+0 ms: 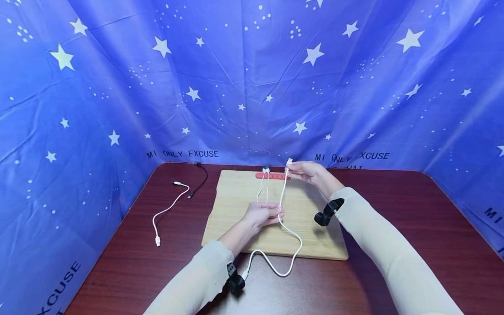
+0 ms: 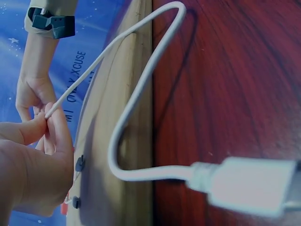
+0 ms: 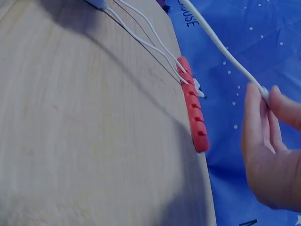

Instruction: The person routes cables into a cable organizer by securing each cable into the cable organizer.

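White and limp, the light cable (image 1: 282, 205) hangs stretched above the wooden board (image 1: 236, 210), pinched near its plug by the right hand (image 1: 309, 173) and midway by the left hand (image 1: 263, 215), likely best gripped close to the connector

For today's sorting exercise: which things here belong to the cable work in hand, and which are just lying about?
In use:
- white cable, pinched by left hand and right hand
- red cable clip strip, already holding two white cables
- wooden board under the strip

Lying about:
- loose white cable on the table
- black cable beside it
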Available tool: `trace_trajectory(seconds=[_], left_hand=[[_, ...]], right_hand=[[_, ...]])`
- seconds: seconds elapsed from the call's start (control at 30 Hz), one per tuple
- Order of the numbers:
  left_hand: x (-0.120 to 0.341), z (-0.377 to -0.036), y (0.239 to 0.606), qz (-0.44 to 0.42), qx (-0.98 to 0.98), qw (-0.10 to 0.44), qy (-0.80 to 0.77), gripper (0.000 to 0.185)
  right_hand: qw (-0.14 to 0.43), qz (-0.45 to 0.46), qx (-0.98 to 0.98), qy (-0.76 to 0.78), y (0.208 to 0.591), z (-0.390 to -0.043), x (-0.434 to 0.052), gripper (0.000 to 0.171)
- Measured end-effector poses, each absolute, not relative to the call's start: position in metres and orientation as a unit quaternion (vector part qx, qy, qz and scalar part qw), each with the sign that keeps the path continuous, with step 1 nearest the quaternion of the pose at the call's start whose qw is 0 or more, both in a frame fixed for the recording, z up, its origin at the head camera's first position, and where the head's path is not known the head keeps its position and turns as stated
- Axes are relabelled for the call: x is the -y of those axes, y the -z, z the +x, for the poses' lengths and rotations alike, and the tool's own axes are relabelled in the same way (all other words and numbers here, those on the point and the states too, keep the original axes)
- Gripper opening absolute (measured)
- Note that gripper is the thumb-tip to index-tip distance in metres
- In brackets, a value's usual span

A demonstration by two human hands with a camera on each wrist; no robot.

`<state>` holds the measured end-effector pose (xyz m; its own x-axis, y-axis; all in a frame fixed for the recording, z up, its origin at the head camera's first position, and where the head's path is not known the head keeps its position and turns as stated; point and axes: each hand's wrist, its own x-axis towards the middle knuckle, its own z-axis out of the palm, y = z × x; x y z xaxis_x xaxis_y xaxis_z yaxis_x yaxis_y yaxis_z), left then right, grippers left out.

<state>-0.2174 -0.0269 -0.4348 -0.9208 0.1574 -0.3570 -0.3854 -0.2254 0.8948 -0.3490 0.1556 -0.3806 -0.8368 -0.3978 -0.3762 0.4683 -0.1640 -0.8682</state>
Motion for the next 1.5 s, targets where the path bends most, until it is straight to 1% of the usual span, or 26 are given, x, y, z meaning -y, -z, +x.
trace_trajectory(seconds=[0.17,0.33,0.67,0.8,0.93,1.23,1.5], left_hand=[[0.029,-0.217,0.438,-0.095,-0.6,0.184,-0.773,0.031],[0.026,-0.218,0.436,-0.094,-0.601,0.187,-0.771,0.032],[0.023,-0.221,0.434,-0.109,-0.591,0.186,-0.778,0.031],[0.023,-0.221,0.433,-0.111,-0.588,0.185,-0.78,0.031],[0.023,-0.221,0.434,-0.111,-0.587,0.186,-0.78,0.031],[0.024,-0.222,0.433,-0.103,-0.593,0.181,-0.778,0.03],[0.025,-0.221,0.432,-0.106,-0.589,0.176,-0.782,0.033]], right_hand=[[0.311,0.005,-0.593,0.743,0.381,-0.351,-0.158,0.018],[0.315,0.008,-0.585,0.747,0.381,-0.352,-0.16,0.024],[0.295,0.003,-0.565,0.771,0.387,-0.353,-0.158,0.029],[0.29,0.006,-0.549,0.784,0.39,-0.351,-0.156,0.027],[0.295,0.003,-0.535,0.791,0.391,-0.349,-0.156,0.023],[0.304,-0.016,-0.537,0.786,0.393,-0.347,-0.157,0.028],[0.301,-0.038,-0.576,0.759,0.399,-0.343,-0.159,0.024]])
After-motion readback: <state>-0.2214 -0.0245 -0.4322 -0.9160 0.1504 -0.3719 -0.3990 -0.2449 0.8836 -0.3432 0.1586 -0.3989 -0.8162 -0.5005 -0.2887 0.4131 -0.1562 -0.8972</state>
